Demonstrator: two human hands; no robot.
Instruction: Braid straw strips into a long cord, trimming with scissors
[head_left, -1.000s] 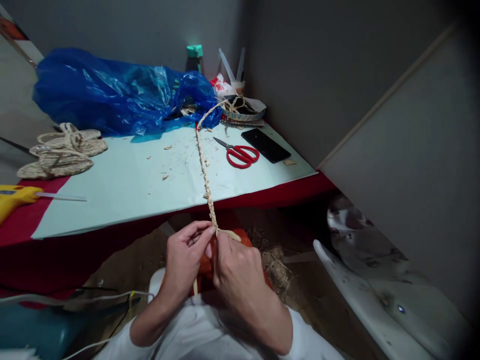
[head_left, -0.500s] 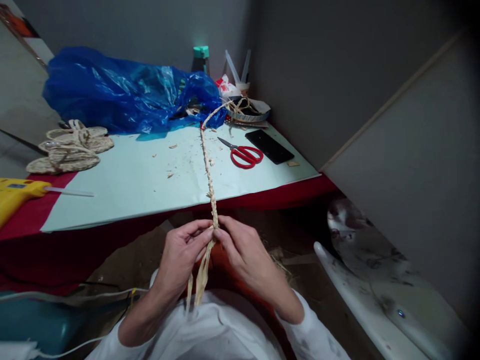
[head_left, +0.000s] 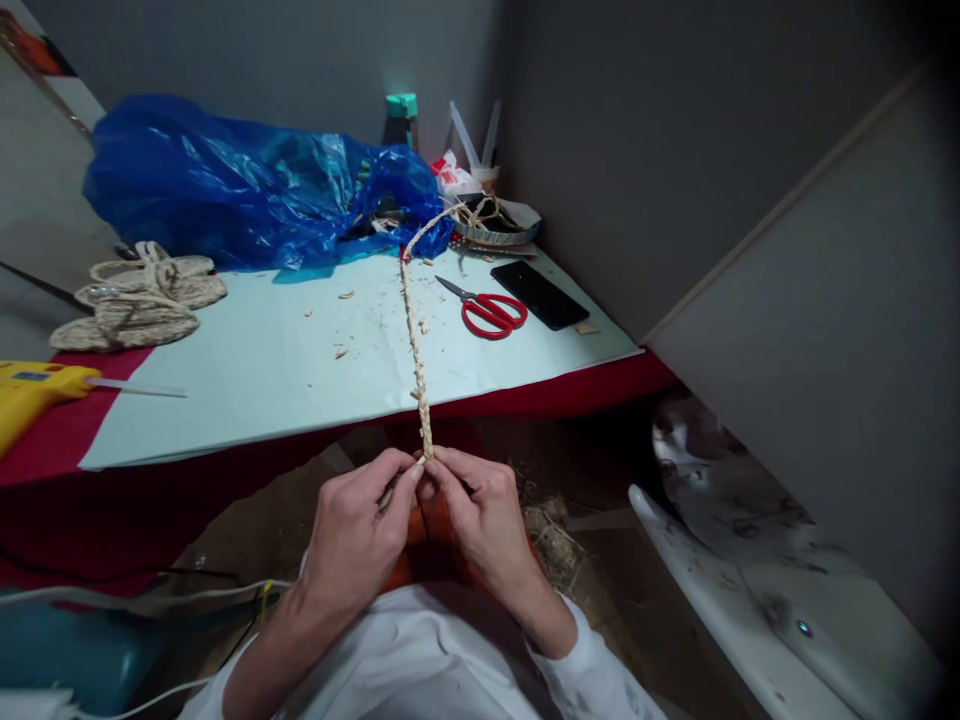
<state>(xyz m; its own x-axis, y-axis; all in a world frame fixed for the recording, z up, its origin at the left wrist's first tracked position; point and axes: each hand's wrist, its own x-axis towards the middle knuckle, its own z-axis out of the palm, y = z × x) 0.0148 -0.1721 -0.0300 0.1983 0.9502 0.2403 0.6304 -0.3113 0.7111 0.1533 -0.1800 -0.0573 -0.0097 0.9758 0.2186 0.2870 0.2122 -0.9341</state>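
Note:
A pale straw braid runs taut from the far part of the table over its front edge to my two hands. My left hand is closed, with thumb and forefinger pinching the near end of the braid from the left. From the right, my right hand pinches the same spot, its fingertips meeting those of the left. The loose strands below the braid are mostly hidden by my hands. Near the back, the braid passes a small red piece on the tabletop.
Red-handled scissors and a black phone lie right of the braid. A blue plastic bag fills the back left, with woven straw slippers before it. A yellow glue gun rests at the left edge. A white chair stands right.
My hands have shifted slightly lower, still pinching the braid's end. The loose strands that hung down between them are now out of sight.

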